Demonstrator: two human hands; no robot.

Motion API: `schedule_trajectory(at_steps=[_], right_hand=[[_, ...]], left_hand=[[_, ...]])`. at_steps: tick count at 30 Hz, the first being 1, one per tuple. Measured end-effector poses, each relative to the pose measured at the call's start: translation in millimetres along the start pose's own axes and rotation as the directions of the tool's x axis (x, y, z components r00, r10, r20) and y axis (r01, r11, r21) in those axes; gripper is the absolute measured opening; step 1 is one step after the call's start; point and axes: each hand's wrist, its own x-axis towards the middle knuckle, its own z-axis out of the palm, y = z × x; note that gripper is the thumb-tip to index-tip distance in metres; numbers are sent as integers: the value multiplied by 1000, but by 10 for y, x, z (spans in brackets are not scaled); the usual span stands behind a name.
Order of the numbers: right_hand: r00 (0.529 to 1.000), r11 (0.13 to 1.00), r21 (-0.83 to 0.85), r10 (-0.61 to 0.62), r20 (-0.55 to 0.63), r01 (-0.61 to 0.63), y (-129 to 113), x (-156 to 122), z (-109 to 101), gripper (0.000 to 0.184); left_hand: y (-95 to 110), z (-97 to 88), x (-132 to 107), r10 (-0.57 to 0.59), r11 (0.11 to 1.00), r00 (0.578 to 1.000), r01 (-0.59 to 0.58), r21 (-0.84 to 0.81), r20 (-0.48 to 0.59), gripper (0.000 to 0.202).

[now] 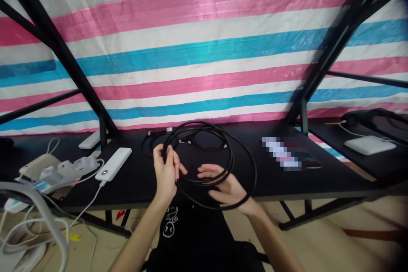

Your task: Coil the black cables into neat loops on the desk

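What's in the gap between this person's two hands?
In the head view, lower loops of the coiled black cable cross between the left hand and the right hand, with the black tabletop showing behind.

The bare left hand (166, 177) points far with its fingers curled, while the bare right hand (228, 186) points left, thumb and fingers parted.

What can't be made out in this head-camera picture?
Head view, all four:
Coiled black cable: the left hand hides the gripped section.
Right hand: contact with the cable is unclear; loops overlap it.
Pixel blocks beside the dark slab: whatever they mask.
Thick white cable: cut off by the left edge.
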Motion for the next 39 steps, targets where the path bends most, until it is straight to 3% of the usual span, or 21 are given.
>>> schedule_trajectory(at_steps=[3, 6, 8, 11, 13, 14, 16, 18, 21, 23, 27, 30, 33, 36, 39], right_hand=[[998, 971, 236, 49, -31, -40, -127, -126, -132, 73], [971, 970, 237, 109, -212, -57, -146, -140, -80, 78], [907, 984, 154, 141, -397, -86, -92, -104, 10, 64], [762, 986, 139, 158, -629, -91, 18, -41, 125, 32], [673, 988, 147, 135, -727, -39, 75, -10, 169, 44], [640, 989, 148, 117, -760, -4, 94, 4, 182, 50], [619, 981, 190, 120, -776, 48, 112, 32, 190, 56], [616, 961, 263, 156, -772, 86, 105, 60, 168, 59], [580, 929, 328, 174, -796, 172, 80, 83, 83, 61], [601, 922, 338, 165, -782, 187, 86, 72, -1, 60], [758, 979, 199, 164, -632, -47, 159, -16, -193, 46], [771, 982, -42, 118, -625, -184, 178, -101, -292, 33], [821, 962, -198, 45, -569, -190, 116, -169, -330, 33], [894, 930, -324, 12, -448, -175, 15, -188, -367, 32], [922, 866, -461, -2, -387, -192, -58, -147, -416, 26]], left_hand=[[60, -90, 63, -30, 999, 998, 28, 34, 62, 35], [43, -115, 78, -62, 989, 988, 42, 142, 141, 51], [-9, -105, 70, -130, 967, 965, 73, 244, 227, 54], [-120, -75, 38, -265, 938, 879, 141, 316, 396, 44], [-192, -52, 7, -296, 941, 849, 181, 285, 438, 44], [-221, -40, -9, -281, 950, 868, 189, 250, 409, 46], [-250, -19, -41, -217, 972, 926, 177, 154, 309, 49], [-250, -3, -69, -170, 985, 948, 171, 22, 270, 49], [-249, 11, -95, -213, 957, 897, 272, -105, 386, 44], [-282, 6, -92, -261, 941, 866, 326, -87, 427, 45], [-371, -60, -29, -351, 934, 830, 341, 104, 433, 54], [-389, -120, 5, -457, 886, 714, 318, 337, 530, 49], [-377, -136, 2, -522, 848, 607, 294, 440, 599, 48], [-366, -102, 8, -533, 836, 591, 260, 483, 606, 47], [-376, -37, 30, -487, 838, 644, 156, 522, 590, 42]])
